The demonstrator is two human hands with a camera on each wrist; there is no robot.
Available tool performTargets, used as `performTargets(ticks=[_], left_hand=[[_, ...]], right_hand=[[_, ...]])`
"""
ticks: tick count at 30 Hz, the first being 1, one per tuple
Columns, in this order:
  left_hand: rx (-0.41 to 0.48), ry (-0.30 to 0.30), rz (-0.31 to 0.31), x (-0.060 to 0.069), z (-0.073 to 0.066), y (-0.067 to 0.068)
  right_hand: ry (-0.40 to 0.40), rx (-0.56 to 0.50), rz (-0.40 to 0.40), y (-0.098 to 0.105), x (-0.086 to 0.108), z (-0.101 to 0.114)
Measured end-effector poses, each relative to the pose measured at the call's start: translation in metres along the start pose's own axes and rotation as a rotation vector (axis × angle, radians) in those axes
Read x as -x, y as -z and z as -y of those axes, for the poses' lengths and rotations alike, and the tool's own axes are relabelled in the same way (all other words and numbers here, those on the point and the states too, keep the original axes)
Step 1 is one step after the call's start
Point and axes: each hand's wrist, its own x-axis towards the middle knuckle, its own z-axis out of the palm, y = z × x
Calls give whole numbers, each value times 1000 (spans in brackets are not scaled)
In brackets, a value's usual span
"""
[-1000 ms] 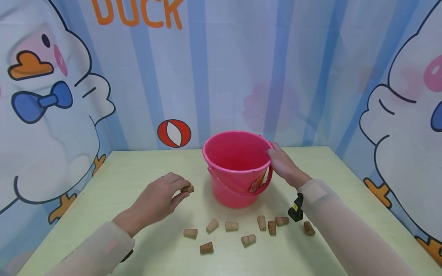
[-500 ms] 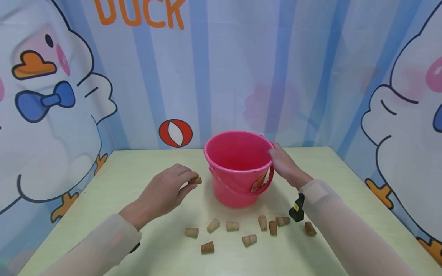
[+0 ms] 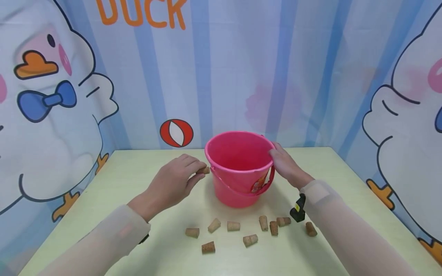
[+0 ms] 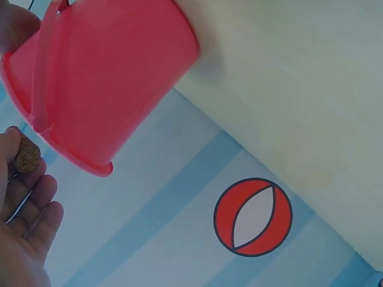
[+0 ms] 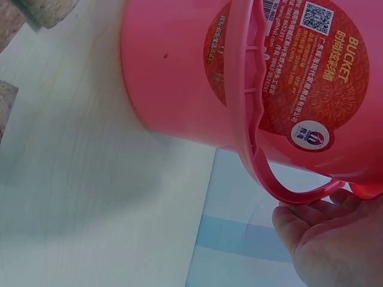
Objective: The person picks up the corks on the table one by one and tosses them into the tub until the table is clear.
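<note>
My left hand (image 3: pixel 174 179) pinches a cork (image 3: pixel 206 170) between thumb and fingers. It stands just left of the rim of a pink plastic bucket (image 3: pixel 229 188), above the table. In the left wrist view the round end of that cork (image 4: pixel 27 156) shows beside the fingertips. My right hand (image 3: pixel 286 163) grips the bucket's rim on the right side, close to where the handle joins. The bucket is upright with its handle (image 5: pixel 245 107) hanging down across a red label. Several corks lie in front of the bucket, among them a darker one (image 3: pixel 208 247).
The pale table (image 3: pixel 138 168) ends at a striped curtain (image 3: pixel 228 76) printed with ducks and a red ball. One brown cork (image 3: pixel 310 229) lies beside the right sleeve, apart from the others. Small black devices sit at both wrists.
My left hand has moved right and away from me, bringing the cork from left of the bucket up to its rim. The right hand keeps its grip on the bucket.
</note>
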Motion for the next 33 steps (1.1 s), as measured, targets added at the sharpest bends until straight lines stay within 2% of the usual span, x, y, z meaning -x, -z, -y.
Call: performTargets(ticks=[5,15,20,26,33], left_hand=[[-7,-13,-25,-6,-1,1],[12,-84,-83,-21,-1,-1],[9,-93,-76,-27,-3,-3],[11,-73,-51,-33,-6,-4],[-5,-66,-15,-44,-11,-10]], right_hand=[[1,-1,0,0,0,0],[3,5,7,1,-2,-2],[2,3,9,0,-1,-1],[2,6,9,0,0,-1],[6,7,9,1,0,-2]])
